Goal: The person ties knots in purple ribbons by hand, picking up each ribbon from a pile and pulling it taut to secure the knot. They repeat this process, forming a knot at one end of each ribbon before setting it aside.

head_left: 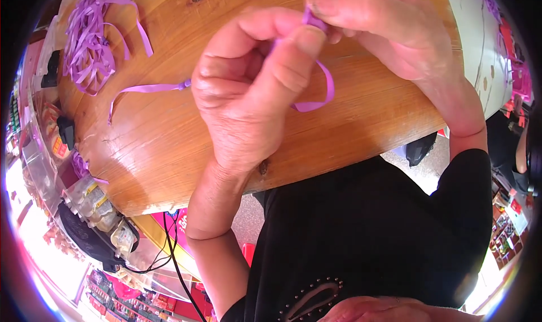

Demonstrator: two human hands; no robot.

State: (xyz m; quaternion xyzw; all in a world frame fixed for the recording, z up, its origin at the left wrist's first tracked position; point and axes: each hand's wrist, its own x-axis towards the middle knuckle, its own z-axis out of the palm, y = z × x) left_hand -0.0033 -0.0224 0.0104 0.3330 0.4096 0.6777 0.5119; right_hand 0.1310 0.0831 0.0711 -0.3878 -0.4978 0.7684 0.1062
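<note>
A purple ribbon point(329, 87) is pinched between my two hands over the wooden table. Thumb and forefinger of my left hand point(248, 85) are closed on it, at a small bunched spot near the fingertips. My right hand point(389, 25) pinches the same spot from the far right, its fingertips partly cut off by the picture's top edge. Below the fingers the ribbon hangs in a loop. A tail of ribbon point(149, 88) with a small knot comes out left of my left hand and lies on the table.
A loose heap of purple ribbons point(90, 45) lies on the table's far left. The wooden table point(164, 147) has a curved edge; a white surface point(477, 45) adjoins it at the right. Along the left stand clear containers, a black mesh object point(87, 234) and dark cables point(169, 243).
</note>
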